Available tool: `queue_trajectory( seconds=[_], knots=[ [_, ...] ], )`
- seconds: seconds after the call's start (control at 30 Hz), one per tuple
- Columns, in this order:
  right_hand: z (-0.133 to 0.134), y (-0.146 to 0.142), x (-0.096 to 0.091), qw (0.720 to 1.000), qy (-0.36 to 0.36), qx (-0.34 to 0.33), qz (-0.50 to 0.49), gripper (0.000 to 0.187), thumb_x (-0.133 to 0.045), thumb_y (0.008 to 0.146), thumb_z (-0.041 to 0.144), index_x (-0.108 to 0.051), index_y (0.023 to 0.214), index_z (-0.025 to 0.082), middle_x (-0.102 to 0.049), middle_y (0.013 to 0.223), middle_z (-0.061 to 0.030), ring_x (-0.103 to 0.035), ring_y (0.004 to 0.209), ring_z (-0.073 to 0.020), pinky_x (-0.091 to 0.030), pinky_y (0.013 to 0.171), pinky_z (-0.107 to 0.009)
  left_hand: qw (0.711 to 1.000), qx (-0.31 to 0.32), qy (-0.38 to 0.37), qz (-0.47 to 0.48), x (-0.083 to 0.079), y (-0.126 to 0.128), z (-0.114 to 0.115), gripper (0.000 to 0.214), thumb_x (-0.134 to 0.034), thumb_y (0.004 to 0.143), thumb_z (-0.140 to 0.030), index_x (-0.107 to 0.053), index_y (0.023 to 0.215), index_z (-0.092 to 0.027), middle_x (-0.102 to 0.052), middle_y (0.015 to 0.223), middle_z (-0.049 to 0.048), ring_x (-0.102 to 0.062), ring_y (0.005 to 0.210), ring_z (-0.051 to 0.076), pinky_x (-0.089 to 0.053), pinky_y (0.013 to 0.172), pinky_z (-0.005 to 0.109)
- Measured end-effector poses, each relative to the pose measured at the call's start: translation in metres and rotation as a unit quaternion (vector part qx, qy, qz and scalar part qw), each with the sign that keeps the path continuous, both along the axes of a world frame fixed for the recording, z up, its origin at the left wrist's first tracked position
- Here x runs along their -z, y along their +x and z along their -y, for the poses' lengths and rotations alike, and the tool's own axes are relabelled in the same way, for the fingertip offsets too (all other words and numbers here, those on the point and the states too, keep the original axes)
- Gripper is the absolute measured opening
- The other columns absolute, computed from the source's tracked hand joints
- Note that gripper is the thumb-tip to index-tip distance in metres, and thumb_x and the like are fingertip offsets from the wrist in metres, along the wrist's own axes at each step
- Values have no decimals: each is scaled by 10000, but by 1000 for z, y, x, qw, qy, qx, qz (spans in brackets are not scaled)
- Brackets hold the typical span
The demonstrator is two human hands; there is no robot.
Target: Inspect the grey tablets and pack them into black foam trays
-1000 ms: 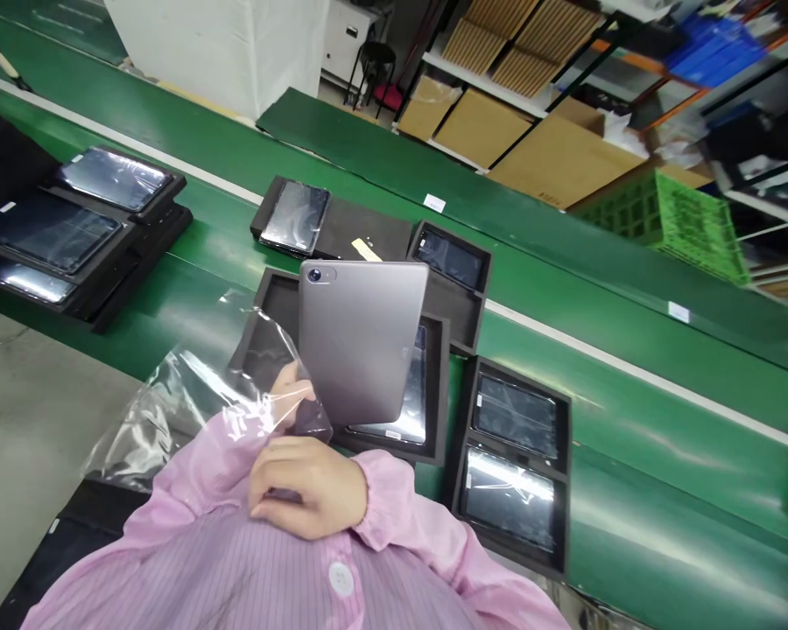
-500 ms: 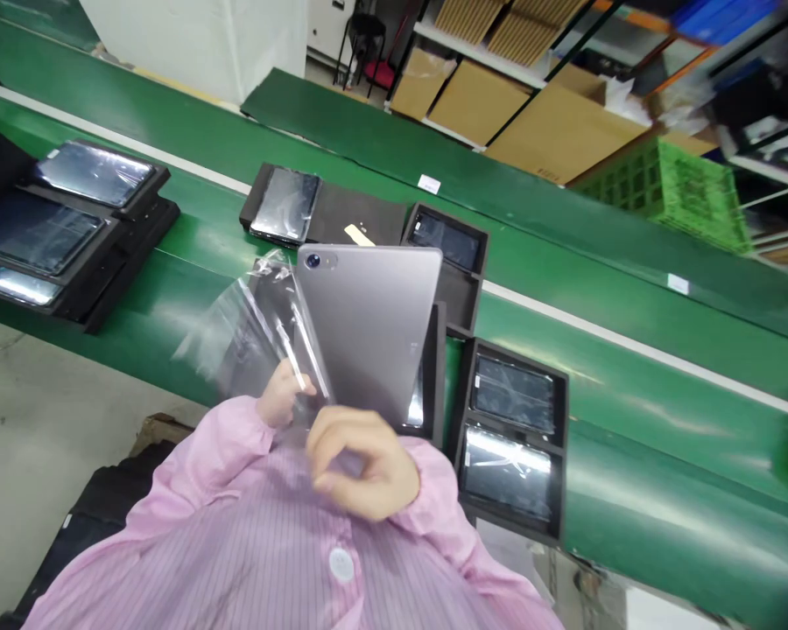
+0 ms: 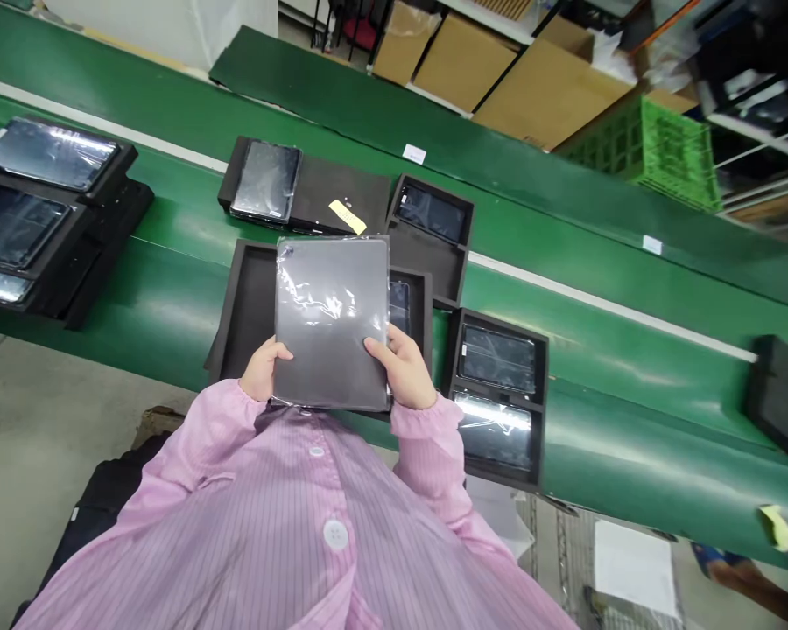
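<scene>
The left hand (image 3: 259,369) and right hand (image 3: 408,369) are clamped on opposite sides of a tablet (image 3: 332,350) in clear film, thumbs over its camera side, remaining fingers mostly hidden. It is in front of a black tray (image 3: 248,306) near the table's (image 3: 636,394) near edge.

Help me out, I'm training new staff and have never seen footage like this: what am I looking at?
There is no machine here, just a person's bare hands. The camera is worn on their head, looking forward and down. The left hand and right hand hold a grey tablet by its opposite sides, back facing the camera, inside clear plastic. On the green surface lie black trays, some holding dark-screened tablets.
</scene>
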State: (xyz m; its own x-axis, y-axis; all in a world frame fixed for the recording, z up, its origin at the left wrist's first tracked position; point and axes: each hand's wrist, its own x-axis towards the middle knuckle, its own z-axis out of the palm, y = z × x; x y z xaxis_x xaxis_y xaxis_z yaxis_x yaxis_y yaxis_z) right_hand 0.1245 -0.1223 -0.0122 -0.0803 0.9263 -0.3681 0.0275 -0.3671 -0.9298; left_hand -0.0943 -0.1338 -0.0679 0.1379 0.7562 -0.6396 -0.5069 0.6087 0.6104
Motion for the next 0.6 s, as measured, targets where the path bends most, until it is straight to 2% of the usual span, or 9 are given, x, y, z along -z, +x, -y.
queue_trajectory(
  seconds=[0.1, 0.17, 0.23, 0.27, 0.33, 0.43, 0.47, 0.53, 0.6],
  knots=[
    [3, -16, -10, 998, 32, 4, 54, 313, -613, 795, 399, -657, 1025, 191, -739, 919, -47, -674, 792, -206, -528, 745, -328, 999, 28, 22, -35, 8, -4, 1, 400, -621, 546, -195, -657, 945, -191, -737, 937, 33, -674, 924, 224, -508, 761, 302],
    [7, -29, -19, 985, 70, 0, 158, 302, -565, 831, 351, -656, 1067, 186, -743, 914, -59, -682, 783, -216, -528, 745, -335, 995, 30, 58, -76, 7, -9, 2, 572, -659, 612, -218, -627, 1183, -225, -670, 1278, 69, -579, 1237, 245, -467, 975, 332],
    [13, -47, -26, 958, 115, -23, 260, 334, -530, 853, 288, -649, 1149, 187, -749, 954, -76, -697, 792, -226, -533, 765, -348, 993, 30, 83, -81, 0, -15, 5, 638, -677, 683, -309, -569, 1309, -247, -560, 1443, 86, -469, 1378, 255, -427, 1064, 368],
    [18, -56, -29, 946, 143, -48, 285, 356, -515, 858, 252, -645, 1184, 192, -748, 1001, -82, -704, 807, -222, -536, 779, -346, 993, 33, 94, -67, -5, -20, 6, 631, -669, 714, -379, -566, 1322, -242, -544, 1461, 96, -464, 1384, 267, -439, 1061, 385],
    [26, -75, -31, 936, 199, -129, 262, 391, -511, 850, 202, -647, 1217, 214, -741, 1085, -72, -716, 830, -198, -547, 792, -321, 992, 34, 116, -45, -13, -31, 7, 620, -629, 759, -514, -589, 1306, -226, -566, 1437, 108, -513, 1337, 290, -480, 1025, 404],
    [27, -86, -21, 934, 216, -219, 182, 356, -555, 844, 210, -686, 1172, 251, -756, 1067, -23, -730, 824, -160, -561, 798, -285, 987, 9, 109, -115, -9, -50, 4, 610, -677, 740, -534, -629, 1241, -189, -656, 1307, 113, -610, 1205, 287, -497, 1012, 397],
    [24, -80, -14, 939, 203, -206, 185, 337, -568, 847, 223, -695, 1157, 250, -760, 1057, -18, -734, 837, -161, -564, 815, -289, 984, 2, 94, -155, -2, -56, 2, 608, -715, 718, -496, -631, 1228, -177, -679, 1259, 112, -633, 1162, 283, -497, 1015, 400],
    [13, -53, 4, 947, 173, -110, 246, 326, -565, 863, 224, -692, 1163, 229, -744, 1124, -43, -722, 970, -183, -544, 926, -320, 970, -2, 65, -233, 19, -65, -2, 600, -732, 697, -429, -623, 1221, -157, -704, 1185, 115, -659, 1102, 280, -494, 1023, 425],
    [1, -10, 26, 923, 140, 25, 357, 372, -568, 864, 203, -655, 1225, 175, -672, 1276, -112, -623, 1207, -234, -439, 1094, -377, 940, 11, 82, -332, 41, -69, -7, 550, -652, 757, -407, -606, 1242, -153, -694, 1197, 124, -641, 1136, 279, -457, 1075, 446]
  ],
)
